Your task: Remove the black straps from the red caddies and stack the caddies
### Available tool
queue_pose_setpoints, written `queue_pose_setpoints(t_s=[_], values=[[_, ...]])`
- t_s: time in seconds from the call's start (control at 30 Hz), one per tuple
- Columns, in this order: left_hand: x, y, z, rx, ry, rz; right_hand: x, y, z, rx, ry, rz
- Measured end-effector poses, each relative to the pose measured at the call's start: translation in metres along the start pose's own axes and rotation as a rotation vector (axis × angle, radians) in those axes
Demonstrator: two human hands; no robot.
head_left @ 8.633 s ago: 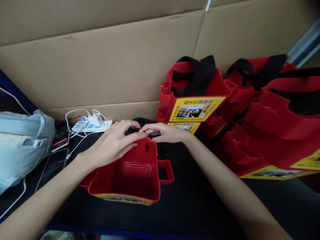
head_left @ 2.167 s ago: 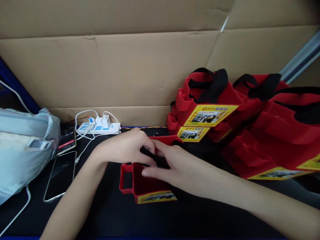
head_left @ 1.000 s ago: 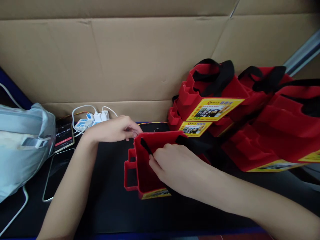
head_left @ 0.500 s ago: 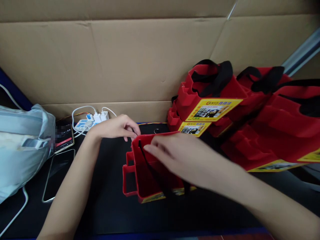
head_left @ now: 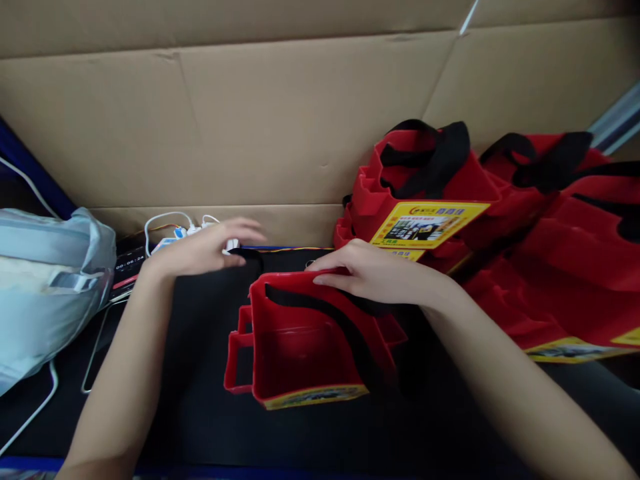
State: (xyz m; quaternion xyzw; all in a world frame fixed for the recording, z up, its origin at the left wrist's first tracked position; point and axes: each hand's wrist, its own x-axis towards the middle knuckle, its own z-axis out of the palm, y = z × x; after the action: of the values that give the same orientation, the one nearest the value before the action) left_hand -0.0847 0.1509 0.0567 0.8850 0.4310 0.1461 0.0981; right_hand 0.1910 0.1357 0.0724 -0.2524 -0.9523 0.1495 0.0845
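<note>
Drawing farther left than before, left hand [head_left: 213, 247] is half-curled, hold on black strap [head_left: 353, 337] unclear; red box [head_left: 280, 327] sits on table [head_left: 200, 373]; right hand [head_left: 365, 270], pinching strap a second ago, now clamps box's back rim.

The right hand [head_left: 375, 270] grips the far rim of a red box [head_left: 300, 340], and a black strap [head_left: 320, 307] loops from its far left corner toward the right. The left hand [head_left: 207, 248] is near that corner, its hold unclear. Other boxes [head_left: 560, 260] stand right; a pale bag [head_left: 50, 287] rests left on the dark surface [head_left: 210, 420].
</note>
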Motion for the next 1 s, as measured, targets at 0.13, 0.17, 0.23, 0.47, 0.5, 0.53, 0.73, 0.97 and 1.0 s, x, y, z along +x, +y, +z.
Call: queue_pose_setpoints(t_s=[0.13,0.17,0.23,0.47,0.5,0.53,0.73,0.97,1.0], values=[[0.01,0.02,0.004,-0.187,-0.307,0.206,0.001,0.003,-0.005,0.02,-0.026,-0.015],[0.013,0.014,0.007,-0.151,-0.271,0.136,0.001,0.004,-0.006,0.034,-0.022,-0.019],[0.016,-0.008,0.013,0.033,-0.093,-0.102,-0.001,0.007,-0.007,0.078,-0.025,-0.03],[0.004,-0.022,0.01,0.19,0.052,-0.176,-0.003,0.02,-0.004,0.278,-0.067,-0.055],[0.003,-0.01,0.008,0.1,-0.033,-0.058,-0.002,0.021,-0.003,0.304,-0.064,-0.057],[0.003,0.003,0.007,0.004,-0.137,0.041,-0.002,0.022,-0.002,0.324,-0.062,-0.055],[0.016,0.004,0.011,-0.027,-0.208,-0.065,-0.004,0.022,0.001,0.36,-0.05,-0.062],[0.005,-0.056,0.016,0.322,-0.024,-0.477,-0.005,0.022,0.001,0.331,-0.047,-0.074],[0.004,-0.05,0.015,0.261,-0.065,-0.385,-0.005,0.023,0.001,0.326,-0.049,-0.077]])
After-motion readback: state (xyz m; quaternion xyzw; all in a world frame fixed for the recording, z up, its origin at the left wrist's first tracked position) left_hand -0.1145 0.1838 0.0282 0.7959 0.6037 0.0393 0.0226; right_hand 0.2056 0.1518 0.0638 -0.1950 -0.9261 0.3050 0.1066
